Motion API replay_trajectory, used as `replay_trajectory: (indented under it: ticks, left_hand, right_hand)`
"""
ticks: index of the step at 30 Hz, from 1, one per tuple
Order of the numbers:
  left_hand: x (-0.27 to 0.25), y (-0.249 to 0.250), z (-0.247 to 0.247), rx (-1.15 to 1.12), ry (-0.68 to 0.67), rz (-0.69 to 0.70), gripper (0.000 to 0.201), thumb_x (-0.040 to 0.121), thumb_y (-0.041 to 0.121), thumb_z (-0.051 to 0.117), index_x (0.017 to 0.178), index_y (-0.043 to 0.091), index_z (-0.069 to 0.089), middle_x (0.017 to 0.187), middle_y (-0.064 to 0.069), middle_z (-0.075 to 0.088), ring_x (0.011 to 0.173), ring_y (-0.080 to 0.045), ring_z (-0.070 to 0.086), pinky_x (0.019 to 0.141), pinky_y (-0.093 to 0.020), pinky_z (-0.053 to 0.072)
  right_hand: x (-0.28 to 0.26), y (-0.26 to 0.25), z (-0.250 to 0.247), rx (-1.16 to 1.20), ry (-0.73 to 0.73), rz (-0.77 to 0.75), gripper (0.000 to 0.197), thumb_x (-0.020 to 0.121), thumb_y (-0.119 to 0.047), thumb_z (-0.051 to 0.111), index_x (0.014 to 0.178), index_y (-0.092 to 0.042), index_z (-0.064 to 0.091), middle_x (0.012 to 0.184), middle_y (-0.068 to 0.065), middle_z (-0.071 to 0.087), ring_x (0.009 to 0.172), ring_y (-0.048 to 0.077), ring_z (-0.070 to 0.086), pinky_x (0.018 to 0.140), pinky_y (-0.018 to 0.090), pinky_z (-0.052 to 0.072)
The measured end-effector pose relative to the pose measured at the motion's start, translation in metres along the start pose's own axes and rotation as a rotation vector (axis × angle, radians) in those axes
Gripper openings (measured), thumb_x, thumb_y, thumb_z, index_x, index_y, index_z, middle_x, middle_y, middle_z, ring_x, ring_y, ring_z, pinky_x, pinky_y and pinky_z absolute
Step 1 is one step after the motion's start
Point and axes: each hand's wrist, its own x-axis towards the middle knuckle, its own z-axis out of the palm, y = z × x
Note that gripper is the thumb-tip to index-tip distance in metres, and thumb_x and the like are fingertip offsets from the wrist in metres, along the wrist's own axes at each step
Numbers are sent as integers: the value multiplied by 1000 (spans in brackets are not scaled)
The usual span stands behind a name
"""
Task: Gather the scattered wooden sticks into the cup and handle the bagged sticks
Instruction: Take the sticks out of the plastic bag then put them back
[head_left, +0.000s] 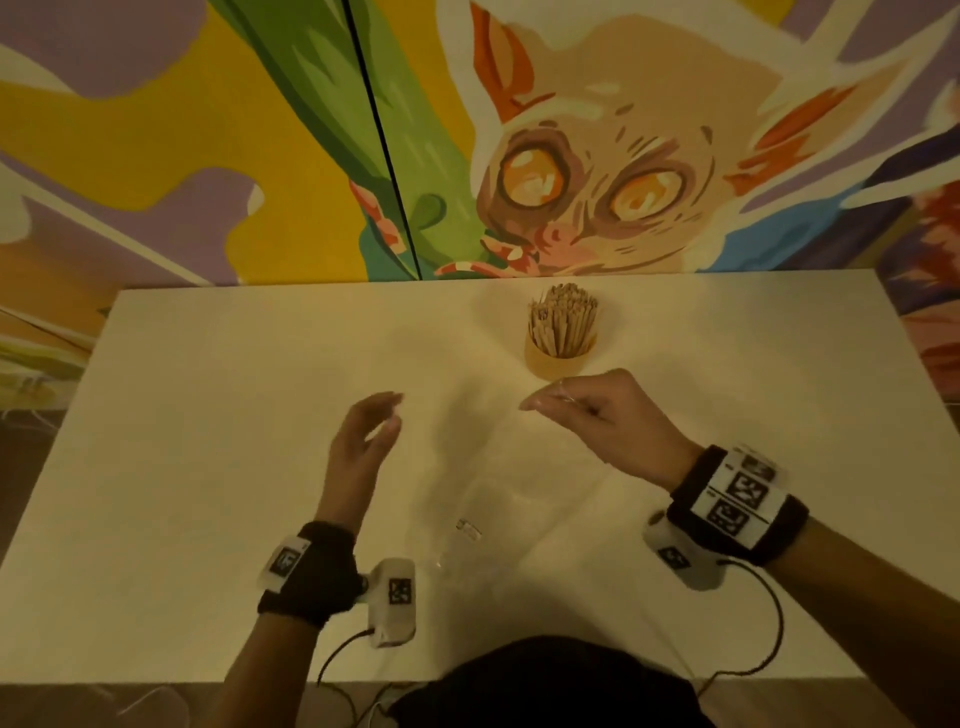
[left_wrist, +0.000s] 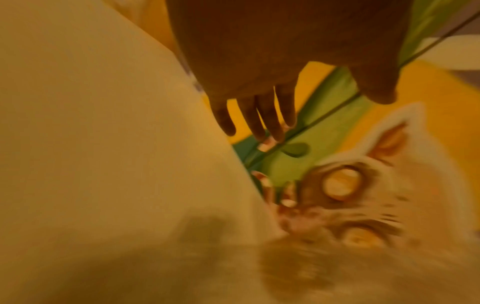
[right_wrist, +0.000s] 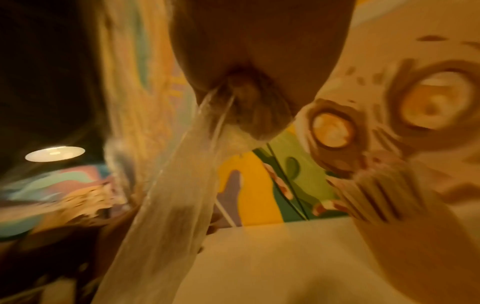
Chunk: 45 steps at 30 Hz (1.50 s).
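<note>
A tan cup (head_left: 558, 358) packed with upright wooden sticks (head_left: 563, 317) stands on the white table (head_left: 208, 415), towards the back and right of centre. Just in front of the cup, my right hand (head_left: 543, 404) is raised and pinches the top of a clear plastic bag (head_left: 467, 525). The bag hangs down towards me and looks empty. In the right wrist view the fingertips (right_wrist: 241, 98) pinch the bag (right_wrist: 179, 189), and the cup (right_wrist: 405, 242) is blurred at the right. My left hand (head_left: 376, 428) hovers with straight fingers (left_wrist: 265, 117) and holds nothing. No loose sticks show on the table.
A painted mural wall (head_left: 597, 156) rises right behind the table's far edge. Cables (head_left: 769, 639) run from both wrist cameras over the near edge. A lit round lamp (right_wrist: 54, 153) shows far left in the right wrist view.
</note>
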Motion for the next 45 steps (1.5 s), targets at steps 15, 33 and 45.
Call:
replay_trajectory:
  ticks: [15,33,45]
  left_hand:
    - [-23,70,81,-224,-615,-10,11,82,9,70,89,11,78,84,-13,76,64,-29,72,63,-44,56]
    - [-19,49,63,-106,-195,112,11,82,24,74,90,20,78,93,-2,72,84,-20,68,65,-31,50]
    - [-6,33,65,-241,89,-45,16,93,5,58,107,5,68,82,-15,74,62,-29,70,53,-30,55]
  right_hand:
    - [28,-36,-68,-101,160,-92,22,93,-17,65,113,-11,72,74,-9,69,55,5,53,58,23,44]
    - [-27,12,10,483,97,213,18,84,4,68,102,4,71,91,17,75,82,33,73,76,37,58]
    - [-17,47,54,647,-94,500,29,88,-8,69,105,14,64,96,22,74,82,30,72,70,34,54]
